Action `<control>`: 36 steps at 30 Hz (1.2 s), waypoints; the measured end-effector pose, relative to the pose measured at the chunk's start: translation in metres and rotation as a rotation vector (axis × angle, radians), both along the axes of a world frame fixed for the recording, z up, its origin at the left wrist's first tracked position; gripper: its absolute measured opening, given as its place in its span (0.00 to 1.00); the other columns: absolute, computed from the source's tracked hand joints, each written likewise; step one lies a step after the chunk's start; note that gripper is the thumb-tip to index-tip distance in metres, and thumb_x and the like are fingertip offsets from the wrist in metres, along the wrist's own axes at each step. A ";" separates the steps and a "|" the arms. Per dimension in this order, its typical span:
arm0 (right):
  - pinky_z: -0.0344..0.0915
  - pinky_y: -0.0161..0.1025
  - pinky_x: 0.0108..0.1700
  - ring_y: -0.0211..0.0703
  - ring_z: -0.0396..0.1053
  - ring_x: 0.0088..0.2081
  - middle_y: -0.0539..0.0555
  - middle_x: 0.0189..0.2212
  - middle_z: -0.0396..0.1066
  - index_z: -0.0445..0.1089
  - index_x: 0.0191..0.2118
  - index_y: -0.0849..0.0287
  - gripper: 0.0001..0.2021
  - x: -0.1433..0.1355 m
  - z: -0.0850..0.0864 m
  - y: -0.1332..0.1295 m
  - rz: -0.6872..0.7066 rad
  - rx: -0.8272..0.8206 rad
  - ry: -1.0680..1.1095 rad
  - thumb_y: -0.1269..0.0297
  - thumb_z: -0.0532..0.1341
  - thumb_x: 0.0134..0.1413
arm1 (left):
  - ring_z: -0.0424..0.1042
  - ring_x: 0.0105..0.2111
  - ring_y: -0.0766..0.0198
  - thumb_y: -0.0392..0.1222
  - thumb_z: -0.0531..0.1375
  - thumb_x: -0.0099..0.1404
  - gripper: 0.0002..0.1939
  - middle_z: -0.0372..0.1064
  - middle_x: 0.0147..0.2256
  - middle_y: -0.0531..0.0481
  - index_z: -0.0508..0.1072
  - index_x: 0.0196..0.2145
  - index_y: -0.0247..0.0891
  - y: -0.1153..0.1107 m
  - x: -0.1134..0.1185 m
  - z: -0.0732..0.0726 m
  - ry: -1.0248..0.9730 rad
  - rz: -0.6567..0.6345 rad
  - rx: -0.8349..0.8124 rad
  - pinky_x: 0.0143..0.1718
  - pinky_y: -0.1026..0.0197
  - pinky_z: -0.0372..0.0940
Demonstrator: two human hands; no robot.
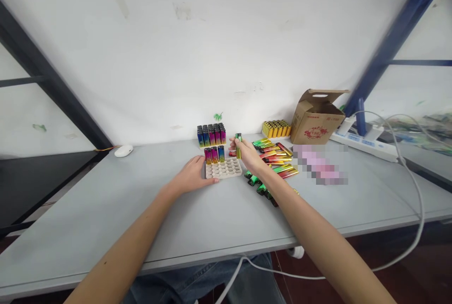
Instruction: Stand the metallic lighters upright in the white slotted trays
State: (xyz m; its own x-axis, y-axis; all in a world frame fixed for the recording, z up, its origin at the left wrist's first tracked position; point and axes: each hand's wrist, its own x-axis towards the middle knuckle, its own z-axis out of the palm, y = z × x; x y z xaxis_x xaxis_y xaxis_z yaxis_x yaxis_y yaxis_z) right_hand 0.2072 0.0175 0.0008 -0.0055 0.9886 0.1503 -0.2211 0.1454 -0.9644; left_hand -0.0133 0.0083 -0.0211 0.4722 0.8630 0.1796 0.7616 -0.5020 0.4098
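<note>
A pale tray (226, 169) with rows of round holes lies on the table in front of me. Three lighters (214, 154), two pink-purple and one blue, stand upright in its back left holes. My left hand (192, 174) holds the tray by its left side, thumb along the front edge. Above the tray's back right corner, my right hand (247, 152) is closed on a green-and-gold lighter (238, 148), held upright. Loose green, red and gold lighters (278, 159) lie in a pile right of the tray, partly hidden by my right forearm.
Behind the tray stands a block of blue and pink lighters (212, 135). Yellow lighters (276, 129) stand in another block beside an open cardboard box (316, 122). A power strip (367, 146) with white cables is at right, a white rounded device (123, 151) at left.
</note>
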 end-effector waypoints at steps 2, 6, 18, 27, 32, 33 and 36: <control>0.68 0.37 0.39 0.42 0.68 0.40 0.54 0.40 0.70 0.70 0.41 0.58 0.12 0.005 0.000 0.001 -0.033 0.105 -0.161 0.56 0.58 0.55 | 0.60 0.58 0.42 0.68 0.61 0.54 0.41 0.64 0.55 0.41 0.62 0.57 0.41 0.000 0.000 -0.001 -0.005 -0.002 0.000 0.57 0.46 0.59; 0.69 0.42 0.42 0.44 0.71 0.39 0.54 0.38 0.74 0.73 0.41 0.58 0.12 0.014 -0.004 0.005 0.064 0.285 -0.333 0.58 0.59 0.55 | 0.59 0.59 0.42 0.68 0.61 0.53 0.41 0.64 0.56 0.40 0.62 0.58 0.40 0.000 0.000 -0.001 -0.003 0.000 -0.005 0.58 0.46 0.58; 0.70 0.43 0.47 0.46 0.75 0.41 0.55 0.36 0.78 0.74 0.38 0.60 0.08 0.011 -0.022 0.014 0.028 0.308 -0.500 0.70 0.60 0.52 | 0.59 0.59 0.42 0.69 0.61 0.53 0.43 0.63 0.57 0.40 0.61 0.59 0.41 0.004 -0.004 -0.002 0.013 0.003 -0.002 0.57 0.47 0.58; 0.68 0.40 0.40 0.46 0.74 0.36 0.54 0.33 0.77 0.72 0.38 0.60 0.08 0.011 -0.026 0.013 -0.134 0.369 -0.695 0.68 0.58 0.55 | 0.59 0.59 0.43 0.69 0.61 0.53 0.43 0.63 0.56 0.41 0.61 0.60 0.42 0.006 -0.006 -0.006 0.003 -0.003 -0.003 0.57 0.48 0.59; 0.68 0.41 0.42 0.47 0.74 0.38 0.57 0.38 0.77 0.70 0.45 0.60 0.11 0.009 -0.032 0.017 -0.168 0.354 -0.696 0.68 0.57 0.56 | 0.60 0.59 0.43 0.70 0.60 0.54 0.43 0.63 0.57 0.42 0.60 0.60 0.42 0.003 -0.005 -0.002 0.025 0.000 -0.013 0.57 0.47 0.59; 0.68 0.41 0.41 0.46 0.74 0.37 0.56 0.38 0.77 0.70 0.45 0.60 0.12 0.009 -0.033 0.017 -0.164 0.362 -0.715 0.68 0.57 0.56 | 0.60 0.59 0.43 0.70 0.60 0.54 0.43 0.63 0.57 0.42 0.60 0.60 0.41 0.003 -0.005 -0.001 0.027 0.000 -0.014 0.57 0.47 0.59; 0.67 0.40 0.39 0.46 0.73 0.36 0.55 0.35 0.76 0.71 0.45 0.59 0.11 0.008 -0.031 0.014 -0.125 0.407 -0.820 0.69 0.56 0.57 | 0.59 0.59 0.44 0.70 0.60 0.54 0.44 0.63 0.57 0.42 0.60 0.60 0.41 0.002 -0.004 0.000 0.030 0.000 -0.017 0.57 0.47 0.59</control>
State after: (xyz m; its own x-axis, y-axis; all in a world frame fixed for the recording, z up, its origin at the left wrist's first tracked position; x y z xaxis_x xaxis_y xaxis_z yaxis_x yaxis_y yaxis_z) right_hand 0.2154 0.0319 -0.0303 -0.1611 0.8608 0.4827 0.5486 0.4847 -0.6812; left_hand -0.0169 0.0099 -0.0211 0.4769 0.8659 0.1512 0.7736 -0.4951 0.3955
